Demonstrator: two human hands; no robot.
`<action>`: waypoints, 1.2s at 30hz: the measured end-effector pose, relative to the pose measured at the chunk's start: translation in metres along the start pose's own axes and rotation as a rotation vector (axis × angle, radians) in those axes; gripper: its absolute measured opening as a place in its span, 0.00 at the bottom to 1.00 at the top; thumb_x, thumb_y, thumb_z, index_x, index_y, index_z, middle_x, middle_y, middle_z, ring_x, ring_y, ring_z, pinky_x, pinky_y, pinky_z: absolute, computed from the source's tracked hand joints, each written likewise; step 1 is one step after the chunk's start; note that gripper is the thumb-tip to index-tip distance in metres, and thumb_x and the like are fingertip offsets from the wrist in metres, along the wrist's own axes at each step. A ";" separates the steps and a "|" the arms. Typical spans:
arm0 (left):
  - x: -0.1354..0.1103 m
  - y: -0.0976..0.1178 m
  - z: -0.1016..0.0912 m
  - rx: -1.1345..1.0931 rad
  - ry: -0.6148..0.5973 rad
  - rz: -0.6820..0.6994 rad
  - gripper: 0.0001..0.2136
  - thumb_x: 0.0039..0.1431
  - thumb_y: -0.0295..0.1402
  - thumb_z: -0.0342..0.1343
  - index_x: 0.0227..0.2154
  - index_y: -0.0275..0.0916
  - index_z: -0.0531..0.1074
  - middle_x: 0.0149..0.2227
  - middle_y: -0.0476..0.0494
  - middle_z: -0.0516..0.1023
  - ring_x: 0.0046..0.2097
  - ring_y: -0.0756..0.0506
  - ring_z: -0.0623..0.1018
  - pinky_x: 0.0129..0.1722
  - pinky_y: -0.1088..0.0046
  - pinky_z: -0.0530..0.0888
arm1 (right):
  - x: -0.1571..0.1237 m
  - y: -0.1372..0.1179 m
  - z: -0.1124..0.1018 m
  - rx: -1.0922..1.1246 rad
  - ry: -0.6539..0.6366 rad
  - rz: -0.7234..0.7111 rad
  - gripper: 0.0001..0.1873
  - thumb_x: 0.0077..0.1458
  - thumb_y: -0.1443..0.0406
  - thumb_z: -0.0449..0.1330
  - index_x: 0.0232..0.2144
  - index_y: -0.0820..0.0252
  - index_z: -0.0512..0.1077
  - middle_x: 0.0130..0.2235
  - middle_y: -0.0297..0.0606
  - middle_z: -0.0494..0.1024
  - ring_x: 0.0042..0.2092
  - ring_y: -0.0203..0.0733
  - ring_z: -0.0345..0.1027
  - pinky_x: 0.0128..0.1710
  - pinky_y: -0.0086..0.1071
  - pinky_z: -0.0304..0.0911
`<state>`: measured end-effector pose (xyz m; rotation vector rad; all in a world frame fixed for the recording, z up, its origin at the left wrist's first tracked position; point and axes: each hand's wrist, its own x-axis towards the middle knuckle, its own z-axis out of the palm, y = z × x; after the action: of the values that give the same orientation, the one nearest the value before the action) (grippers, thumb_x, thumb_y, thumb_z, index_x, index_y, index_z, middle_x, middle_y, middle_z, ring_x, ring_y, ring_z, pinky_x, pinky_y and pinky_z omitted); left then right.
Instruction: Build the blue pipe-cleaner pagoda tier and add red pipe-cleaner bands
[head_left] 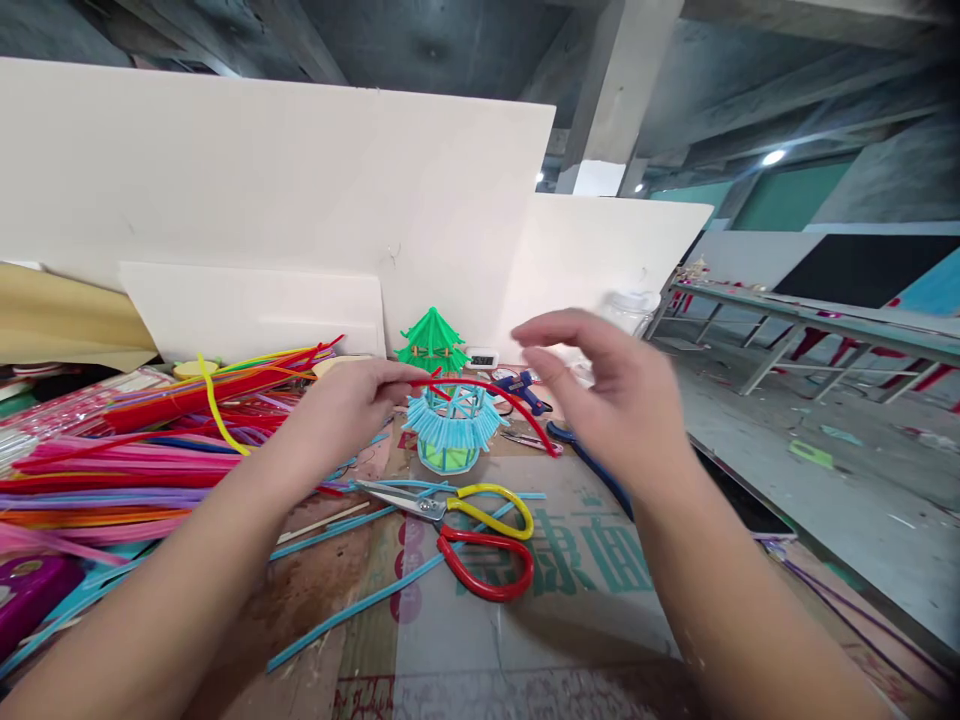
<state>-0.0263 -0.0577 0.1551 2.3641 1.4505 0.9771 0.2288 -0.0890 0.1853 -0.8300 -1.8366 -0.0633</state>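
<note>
My left hand (352, 400) pinches one end of a red pipe cleaner (502, 393), which arcs to the right over a small light-blue pipe-cleaner basket (450, 425) standing on cardboard (570, 600). My right hand (607, 385) hovers above and to the right of the basket, fingers spread and slightly curled, holding nothing. A green pipe-cleaner pagoda roof (432, 340) stands behind the basket. Scissors (472, 530) with a yellow and a red handle lie on the cardboard in front of the basket.
A big pile of coloured pipe cleaners (112, 460) covers the left of the table. Loose blue pipe cleaners (360, 600) lie across the cardboard. A blue glue gun (525, 385) and pliers (592, 465) lie at the right. White boards (300, 200) stand behind.
</note>
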 end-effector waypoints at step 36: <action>0.009 -0.002 0.006 -0.364 -0.026 -0.125 0.23 0.60 0.52 0.56 0.46 0.37 0.77 0.30 0.49 0.77 0.30 0.48 0.74 0.27 0.75 0.69 | -0.004 0.053 0.046 0.095 -0.311 0.183 0.12 0.64 0.64 0.58 0.44 0.59 0.80 0.41 0.40 0.83 0.40 0.42 0.74 0.40 0.34 0.66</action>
<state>-0.0214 -0.0483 0.1530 1.9966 1.2671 1.0696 0.2229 -0.0320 0.1443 -0.9790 -2.0245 0.2825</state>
